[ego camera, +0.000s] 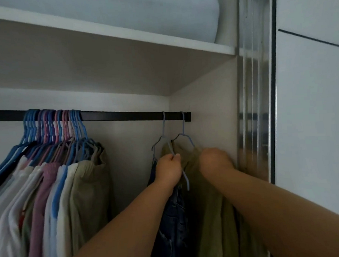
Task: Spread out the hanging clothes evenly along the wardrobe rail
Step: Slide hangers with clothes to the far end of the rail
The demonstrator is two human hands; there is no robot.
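The left hand [169,168] pinched the wire of a pale hanger [161,142] carrying dark jeans [170,222]. The right hand [215,160] gripped the olive garment [212,214] just beside it, near the rail's [124,115] right end. The bunched clothes [50,185] hung well apart, leftward.

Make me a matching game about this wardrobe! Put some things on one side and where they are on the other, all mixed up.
Things:
1. bunched hangers
2. dark jeans
3. olive garment
4. pale blue bedding

Places:
A. on the shelf above the rail
B. nearest the wardrobe's right wall
C. crowded at the left of the rail
D. hanging below the left hand

The left hand pinches a hanger wire; the right hand is at the olive garment's top.

Pairs: 1-C, 2-D, 3-B, 4-A
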